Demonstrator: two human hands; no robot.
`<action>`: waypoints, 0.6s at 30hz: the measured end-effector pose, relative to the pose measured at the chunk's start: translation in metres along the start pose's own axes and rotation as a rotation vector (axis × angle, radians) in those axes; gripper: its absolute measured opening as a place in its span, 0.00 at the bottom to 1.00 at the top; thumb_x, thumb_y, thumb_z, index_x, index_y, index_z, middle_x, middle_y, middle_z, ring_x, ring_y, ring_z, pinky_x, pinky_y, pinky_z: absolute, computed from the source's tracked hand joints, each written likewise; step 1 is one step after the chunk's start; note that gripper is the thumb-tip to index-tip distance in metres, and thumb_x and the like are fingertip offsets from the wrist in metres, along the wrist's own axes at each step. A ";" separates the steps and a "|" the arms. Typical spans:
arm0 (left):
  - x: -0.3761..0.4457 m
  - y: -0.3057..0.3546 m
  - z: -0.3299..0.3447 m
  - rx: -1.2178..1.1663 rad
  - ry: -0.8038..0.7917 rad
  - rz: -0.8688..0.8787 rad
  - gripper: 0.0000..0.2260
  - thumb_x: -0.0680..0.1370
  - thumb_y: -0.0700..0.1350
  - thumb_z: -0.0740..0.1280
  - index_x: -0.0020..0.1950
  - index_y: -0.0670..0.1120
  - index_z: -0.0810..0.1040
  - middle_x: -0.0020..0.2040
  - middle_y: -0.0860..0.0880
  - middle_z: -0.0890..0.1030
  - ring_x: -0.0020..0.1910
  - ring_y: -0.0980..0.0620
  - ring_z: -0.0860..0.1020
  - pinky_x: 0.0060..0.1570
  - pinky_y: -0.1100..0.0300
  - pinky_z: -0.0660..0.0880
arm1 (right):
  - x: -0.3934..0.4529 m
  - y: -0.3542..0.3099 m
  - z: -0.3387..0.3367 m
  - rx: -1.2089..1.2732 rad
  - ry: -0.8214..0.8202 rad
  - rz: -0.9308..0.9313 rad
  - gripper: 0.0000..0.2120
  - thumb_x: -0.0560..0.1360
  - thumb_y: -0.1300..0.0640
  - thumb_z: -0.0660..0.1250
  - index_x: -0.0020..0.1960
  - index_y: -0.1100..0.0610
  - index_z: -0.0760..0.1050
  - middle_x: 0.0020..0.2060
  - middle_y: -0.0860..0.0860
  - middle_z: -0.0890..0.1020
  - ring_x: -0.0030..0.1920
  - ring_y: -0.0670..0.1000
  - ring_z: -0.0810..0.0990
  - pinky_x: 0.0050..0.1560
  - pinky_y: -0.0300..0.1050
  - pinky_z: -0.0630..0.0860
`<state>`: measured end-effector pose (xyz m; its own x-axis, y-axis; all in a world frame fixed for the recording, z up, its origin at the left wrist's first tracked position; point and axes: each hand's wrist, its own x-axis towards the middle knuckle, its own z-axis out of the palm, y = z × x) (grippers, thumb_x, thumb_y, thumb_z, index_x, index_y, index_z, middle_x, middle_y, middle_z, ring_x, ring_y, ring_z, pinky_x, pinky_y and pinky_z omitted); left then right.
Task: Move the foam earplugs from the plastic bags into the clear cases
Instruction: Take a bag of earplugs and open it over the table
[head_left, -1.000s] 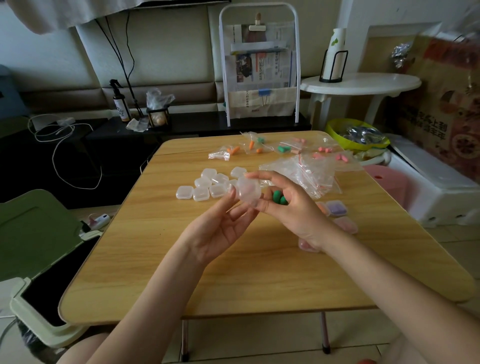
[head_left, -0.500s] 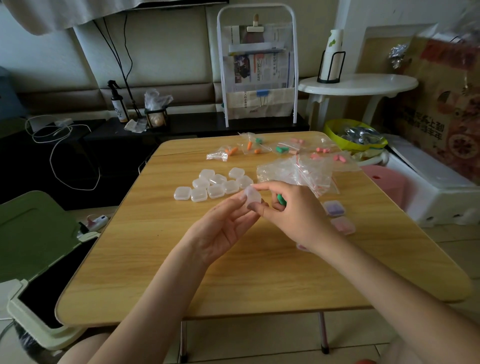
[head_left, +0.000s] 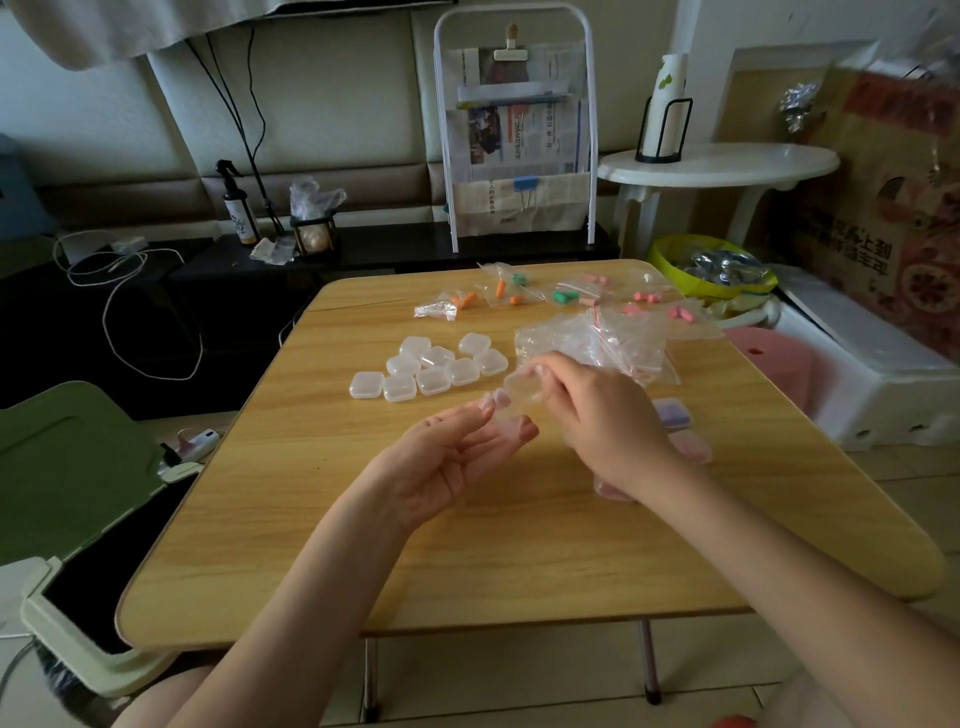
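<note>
Over the middle of the wooden table (head_left: 467, 545), both hands hold one small clear case (head_left: 523, 391). My left hand (head_left: 457, 457) lies palm up and pinches the case's lower part between thumb and fingertips. My right hand (head_left: 602, 415) grips its upper part from the right, back of the hand towards me. Green earplugs seen earlier in that hand are hidden. Several empty clear cases (head_left: 431, 369) cluster just beyond. Small bags with orange (head_left: 462, 300), green (head_left: 563, 296) and pink earplugs (head_left: 647, 297) lie along the far edge.
A heap of empty clear bags (head_left: 618, 340) lies behind my right hand. Filled cases, purple (head_left: 672, 413) and pink (head_left: 693, 447), sit to its right. A newspaper rack (head_left: 514, 135) stands beyond the table, a white round table (head_left: 717, 166) and yellow bowl (head_left: 675, 252) at right.
Both hands and the case have sunk a little towards the table. My right hand has turned over the case, so the green earplugs no longer show.
</note>
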<state>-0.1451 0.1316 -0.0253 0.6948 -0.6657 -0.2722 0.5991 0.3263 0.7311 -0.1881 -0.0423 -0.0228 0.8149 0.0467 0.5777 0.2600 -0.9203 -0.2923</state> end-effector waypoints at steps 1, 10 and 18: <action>-0.003 0.000 0.000 0.007 -0.066 -0.035 0.16 0.73 0.38 0.68 0.60 0.35 0.76 0.55 0.31 0.78 0.52 0.41 0.82 0.50 0.56 0.80 | 0.002 0.003 -0.002 0.074 -0.010 0.059 0.14 0.82 0.56 0.54 0.55 0.55 0.78 0.22 0.43 0.66 0.22 0.45 0.65 0.24 0.41 0.60; -0.004 -0.005 0.001 -0.057 -0.024 -0.053 0.15 0.75 0.34 0.61 0.61 0.35 0.71 0.58 0.29 0.76 0.55 0.38 0.80 0.48 0.54 0.80 | 0.006 0.003 0.002 0.555 -0.095 0.487 0.11 0.83 0.57 0.52 0.52 0.51 0.72 0.36 0.47 0.73 0.33 0.40 0.69 0.33 0.34 0.65; 0.002 -0.004 0.002 -0.145 0.032 -0.011 0.11 0.78 0.35 0.59 0.57 0.30 0.72 0.59 0.31 0.77 0.55 0.40 0.79 0.50 0.54 0.78 | 0.001 -0.004 -0.004 1.032 -0.145 0.629 0.04 0.81 0.58 0.59 0.50 0.57 0.64 0.40 0.53 0.83 0.28 0.46 0.61 0.27 0.38 0.61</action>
<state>-0.1467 0.1275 -0.0271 0.6989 -0.6486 -0.3013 0.6563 0.4144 0.6304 -0.1898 -0.0404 -0.0180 0.9802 -0.1925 0.0459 0.0349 -0.0601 -0.9976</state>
